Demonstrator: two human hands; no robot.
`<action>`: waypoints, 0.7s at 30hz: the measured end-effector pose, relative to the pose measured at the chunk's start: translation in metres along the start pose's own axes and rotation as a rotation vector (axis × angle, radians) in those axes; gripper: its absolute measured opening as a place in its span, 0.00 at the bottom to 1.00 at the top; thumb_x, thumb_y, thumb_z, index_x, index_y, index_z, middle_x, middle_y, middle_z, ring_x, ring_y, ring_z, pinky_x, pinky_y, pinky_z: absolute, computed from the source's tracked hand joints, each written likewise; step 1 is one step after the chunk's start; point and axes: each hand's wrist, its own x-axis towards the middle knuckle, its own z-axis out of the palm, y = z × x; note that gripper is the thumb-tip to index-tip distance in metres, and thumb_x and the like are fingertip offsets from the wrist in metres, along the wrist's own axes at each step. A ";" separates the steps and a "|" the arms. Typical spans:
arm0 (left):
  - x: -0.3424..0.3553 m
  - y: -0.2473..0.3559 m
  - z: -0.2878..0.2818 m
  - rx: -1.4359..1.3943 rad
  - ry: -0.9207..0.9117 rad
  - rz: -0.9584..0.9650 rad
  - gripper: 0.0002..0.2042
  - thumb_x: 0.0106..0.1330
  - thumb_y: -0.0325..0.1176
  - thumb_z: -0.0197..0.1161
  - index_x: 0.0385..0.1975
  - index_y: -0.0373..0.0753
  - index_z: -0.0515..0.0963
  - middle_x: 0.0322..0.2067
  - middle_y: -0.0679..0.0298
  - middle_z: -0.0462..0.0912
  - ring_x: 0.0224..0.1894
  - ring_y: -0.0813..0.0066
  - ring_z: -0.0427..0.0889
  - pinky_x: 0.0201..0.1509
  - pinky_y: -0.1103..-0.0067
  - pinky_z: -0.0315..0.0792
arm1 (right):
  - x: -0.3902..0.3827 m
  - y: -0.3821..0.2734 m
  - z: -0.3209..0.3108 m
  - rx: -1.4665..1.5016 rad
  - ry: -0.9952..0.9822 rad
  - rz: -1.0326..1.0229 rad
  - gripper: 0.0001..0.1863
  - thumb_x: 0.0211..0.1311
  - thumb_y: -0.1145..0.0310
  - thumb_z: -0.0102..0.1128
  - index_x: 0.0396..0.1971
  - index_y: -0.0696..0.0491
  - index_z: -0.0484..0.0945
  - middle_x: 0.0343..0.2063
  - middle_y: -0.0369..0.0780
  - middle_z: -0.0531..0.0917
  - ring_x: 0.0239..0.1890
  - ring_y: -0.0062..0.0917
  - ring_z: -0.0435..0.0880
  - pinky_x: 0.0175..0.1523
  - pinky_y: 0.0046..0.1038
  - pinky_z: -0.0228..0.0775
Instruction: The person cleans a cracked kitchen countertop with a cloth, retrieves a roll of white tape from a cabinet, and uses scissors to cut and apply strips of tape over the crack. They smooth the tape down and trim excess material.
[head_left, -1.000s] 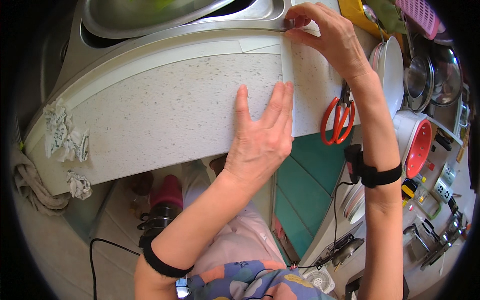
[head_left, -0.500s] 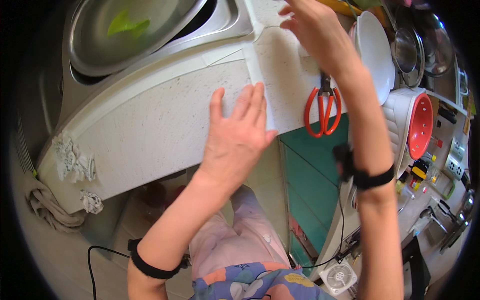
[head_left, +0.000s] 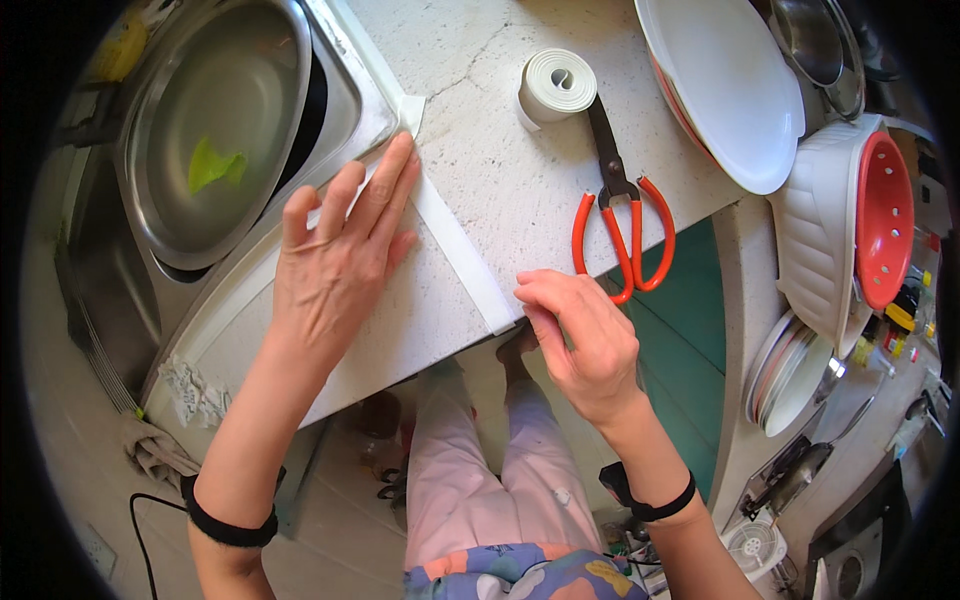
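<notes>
A white strip of sealing tape (head_left: 462, 255) runs across the pale stone counter, from the sink's corner to the front edge. My left hand (head_left: 340, 235) lies over the counter with fingers stretched out, its longest fingertips touching the strip near the sink's corner. By the strip's front end, my right hand (head_left: 590, 345) is closed, thumb and index finger curled close together; what they hold, if anything, does not show. Beyond it lie scissors (head_left: 622, 215) with red-orange handles, which overhang the counter's edge. A roll of white tape (head_left: 560, 85) rests at their blade tips.
A metal basin (head_left: 250, 90) with a green leaf sits over the sink at left. White plates (head_left: 735, 90) and a white basket with a red colander (head_left: 885, 220) stand at right. Crumpled paper (head_left: 190, 390) lies at the counter's left end.
My right hand has come back from the far side to the counter's front edge. My left hand has shifted to the strip near the sink's corner. The tape roll is now uncovered.
</notes>
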 end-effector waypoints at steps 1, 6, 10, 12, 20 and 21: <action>0.000 -0.001 -0.002 0.037 -0.010 0.015 0.32 0.59 0.46 0.64 0.64 0.44 0.71 0.68 0.76 0.65 0.60 0.78 0.64 0.65 0.71 0.51 | 0.000 0.002 0.002 0.005 0.009 -0.003 0.18 0.44 0.87 0.66 0.38 0.59 0.78 0.37 0.44 0.84 0.37 0.37 0.84 0.40 0.33 0.77; 0.007 0.003 -0.011 -0.128 -0.098 -0.019 0.31 0.59 0.41 0.65 0.65 0.44 0.70 0.69 0.75 0.65 0.61 0.76 0.66 0.66 0.72 0.53 | -0.010 0.001 0.006 0.034 0.026 0.032 0.18 0.43 0.88 0.66 0.37 0.58 0.78 0.37 0.42 0.84 0.35 0.37 0.83 0.40 0.32 0.77; 0.006 -0.013 -0.006 -0.341 -0.081 -0.004 0.29 0.61 0.33 0.64 0.65 0.43 0.70 0.71 0.76 0.63 0.63 0.71 0.66 0.66 0.74 0.56 | -0.040 -0.010 0.010 0.171 0.067 0.255 0.11 0.52 0.85 0.65 0.36 0.57 0.80 0.35 0.40 0.83 0.31 0.29 0.82 0.37 0.28 0.75; 0.001 -0.016 -0.004 -0.421 -0.032 0.008 0.26 0.63 0.26 0.59 0.64 0.43 0.71 0.70 0.75 0.64 0.65 0.68 0.67 0.67 0.72 0.59 | -0.064 -0.015 0.011 0.267 0.044 0.547 0.08 0.57 0.82 0.64 0.35 0.57 0.81 0.33 0.38 0.83 0.29 0.23 0.80 0.35 0.25 0.73; -0.034 0.031 -0.015 -0.613 0.018 0.079 0.21 0.66 0.20 0.53 0.59 0.41 0.78 0.62 0.64 0.76 0.67 0.62 0.71 0.70 0.67 0.62 | -0.087 0.025 0.031 0.411 0.057 0.646 0.12 0.59 0.77 0.63 0.43 0.56 0.82 0.39 0.40 0.82 0.36 0.26 0.80 0.40 0.25 0.72; -0.038 0.037 -0.014 -0.622 0.036 0.053 0.21 0.66 0.20 0.53 0.59 0.41 0.77 0.63 0.64 0.76 0.68 0.62 0.70 0.71 0.67 0.61 | -0.083 0.028 0.032 0.434 0.048 0.598 0.13 0.59 0.76 0.63 0.45 0.56 0.81 0.41 0.41 0.82 0.40 0.29 0.81 0.44 0.26 0.73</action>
